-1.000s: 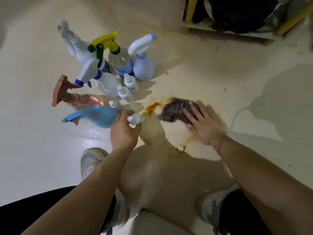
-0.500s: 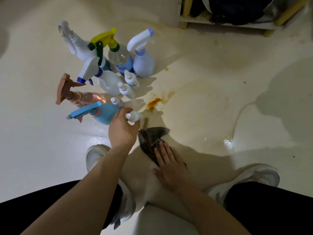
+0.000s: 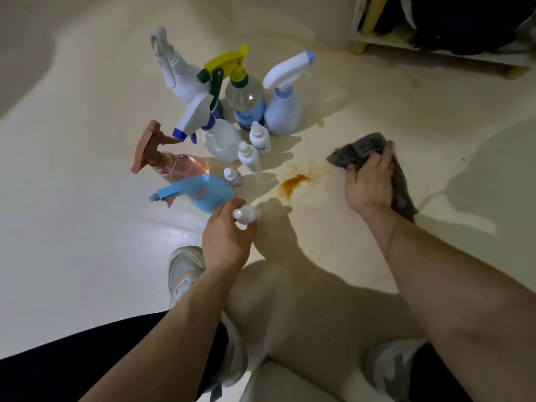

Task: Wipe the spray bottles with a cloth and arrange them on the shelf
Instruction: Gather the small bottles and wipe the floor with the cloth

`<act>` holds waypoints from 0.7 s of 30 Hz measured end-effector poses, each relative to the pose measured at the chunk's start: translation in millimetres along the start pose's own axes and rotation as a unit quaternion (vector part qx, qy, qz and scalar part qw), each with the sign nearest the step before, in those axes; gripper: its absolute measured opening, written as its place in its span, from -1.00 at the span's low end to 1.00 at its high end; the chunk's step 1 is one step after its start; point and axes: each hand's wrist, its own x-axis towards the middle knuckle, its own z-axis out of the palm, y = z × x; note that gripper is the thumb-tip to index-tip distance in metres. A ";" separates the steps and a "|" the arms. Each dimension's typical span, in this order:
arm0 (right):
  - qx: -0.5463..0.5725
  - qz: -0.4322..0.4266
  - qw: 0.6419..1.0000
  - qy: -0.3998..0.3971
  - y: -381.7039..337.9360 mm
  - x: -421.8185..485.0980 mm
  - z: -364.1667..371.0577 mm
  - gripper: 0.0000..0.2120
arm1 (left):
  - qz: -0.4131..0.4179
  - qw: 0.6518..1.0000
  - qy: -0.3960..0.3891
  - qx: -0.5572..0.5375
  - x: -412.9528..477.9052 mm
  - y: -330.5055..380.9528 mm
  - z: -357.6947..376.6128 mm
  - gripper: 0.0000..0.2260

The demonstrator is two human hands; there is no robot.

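**Cloth gathered up, small bottle ready for wiping**

The left hand [image 3: 227, 236] kept its grip closed round a small white bottle [image 3: 246, 214], held low over the floor [image 3: 87, 227] at the near edge of the cluster, just as it had a second before. The change was on the other side. Half a second earlier the right hand [image 3: 367, 184] lay flat on the cloth [image 3: 358, 150] on the floor near the knees. Now its fingers were curled round the bunched dark cloth, which hung from the grip to the right of the orange stain [image 3: 295, 181]. The stain was not wiped away. My reading is that the floor rubbing had paused and the cloth was being brought to the held bottle.

Counted:
- Six trigger spray bottles [image 3: 220, 140] stood together. A dark shape behind them might be a seventh; I could not tell.
- There were four small bottles: three standing [image 3: 249, 156] and one held.
- There was one cloth.
- No bottle had yet reached the shelf [image 3: 435, 52], which stood well apart at the upper right.
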 end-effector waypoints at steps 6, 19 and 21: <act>-0.115 -0.177 0.974 -0.079 -71.2 -26.1 41.9 -0.25 | -0.017 1.000 0.010 0.001 9.0 -1.7 -5.7 -0.79; -0.253 -0.550 0.771 -0.198 -4.4 -94.8 52.3 -0.39 | -0.011 1.000 0.010 -0.022 -1.3 3.2 -4.5 -0.82; -0.240 -0.477 0.830 -0.160 -21.3 -46.0 32.9 -0.39 | -0.008 0.999 0.018 -0.031 -2.1 4.0 -1.2 -0.81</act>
